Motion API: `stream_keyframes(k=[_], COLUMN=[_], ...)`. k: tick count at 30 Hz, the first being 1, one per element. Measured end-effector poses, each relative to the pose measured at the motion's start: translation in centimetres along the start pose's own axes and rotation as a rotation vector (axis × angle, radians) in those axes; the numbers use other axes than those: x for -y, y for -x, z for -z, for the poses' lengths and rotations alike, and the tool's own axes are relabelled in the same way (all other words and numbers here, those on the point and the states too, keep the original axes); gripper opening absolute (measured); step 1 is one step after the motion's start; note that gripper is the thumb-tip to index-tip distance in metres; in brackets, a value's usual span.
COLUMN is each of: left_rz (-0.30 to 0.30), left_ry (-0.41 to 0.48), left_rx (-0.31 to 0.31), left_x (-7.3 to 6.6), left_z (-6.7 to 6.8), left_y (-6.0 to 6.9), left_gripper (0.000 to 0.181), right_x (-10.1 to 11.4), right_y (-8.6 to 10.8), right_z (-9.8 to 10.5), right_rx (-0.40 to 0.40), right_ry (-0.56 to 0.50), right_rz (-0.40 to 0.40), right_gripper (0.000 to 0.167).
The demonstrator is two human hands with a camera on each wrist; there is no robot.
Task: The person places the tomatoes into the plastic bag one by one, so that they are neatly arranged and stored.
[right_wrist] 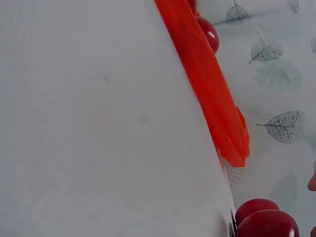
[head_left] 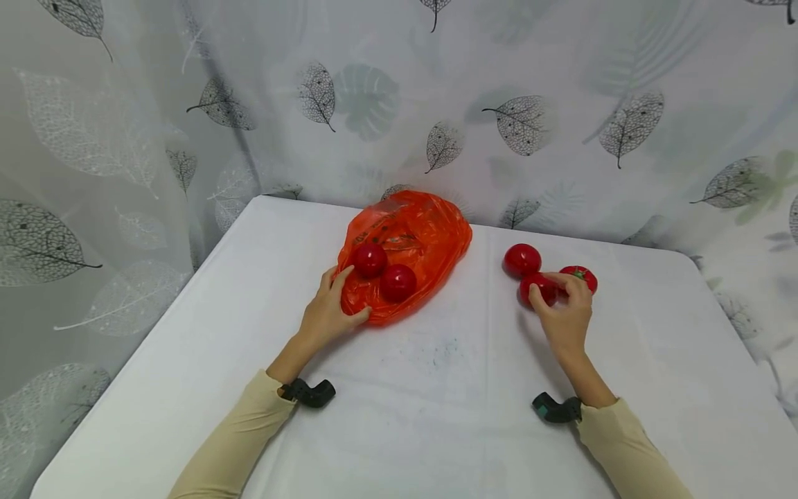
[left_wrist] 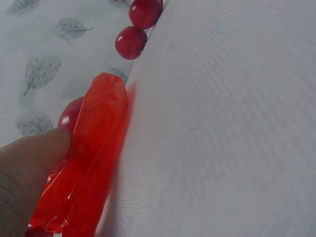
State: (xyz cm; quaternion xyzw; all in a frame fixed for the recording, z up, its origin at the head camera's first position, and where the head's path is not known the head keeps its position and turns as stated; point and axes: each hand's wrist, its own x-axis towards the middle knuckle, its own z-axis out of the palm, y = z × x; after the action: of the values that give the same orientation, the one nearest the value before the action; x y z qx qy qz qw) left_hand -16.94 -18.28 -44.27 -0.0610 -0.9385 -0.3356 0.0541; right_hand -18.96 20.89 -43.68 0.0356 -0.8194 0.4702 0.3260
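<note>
I can't read any text, brand or number from where I sit. The closest to lettering that my head view gives me is dark print (head_left: 402, 242) on the orange-red plastic bag (head_left: 445, 235): a heavier patch across the middle and smaller marks toward the upper left. The film is crumpled there, and the marks come through too small and blurred for me to make out a single character. Faint bluish specks (head_left: 445, 351) on the white table (head_left: 436, 430) look to me like a smudge.
</note>
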Motion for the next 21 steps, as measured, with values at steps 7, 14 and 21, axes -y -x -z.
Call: stream_keyframes(k=[7, 14, 21], left_rz=[0.007, 0.014, 0.013], left_ry=[0.0, 0.0, -0.004], left_rx=[-0.004, 0.004, 0.007], left_x=[0.1, 0.1, 0.0], left_z=[0.0, -0.1, 0.0], left_y=[0.0, 0.1, 0.0], left_gripper=[0.083, 0.083, 0.084], right_x=[-0.3, -0.4, -0.3], right_y=[0.3, 0.5, 0.5], right_z=[0.6, 1.1, 1.4], right_rx=[0.078, 0.183, 0.278], right_ry=[0.109, 0.197, 0.232], right_rz=[-0.121, -0.19, -0.207], right_gripper=[0.043, 0.055, 0.063])
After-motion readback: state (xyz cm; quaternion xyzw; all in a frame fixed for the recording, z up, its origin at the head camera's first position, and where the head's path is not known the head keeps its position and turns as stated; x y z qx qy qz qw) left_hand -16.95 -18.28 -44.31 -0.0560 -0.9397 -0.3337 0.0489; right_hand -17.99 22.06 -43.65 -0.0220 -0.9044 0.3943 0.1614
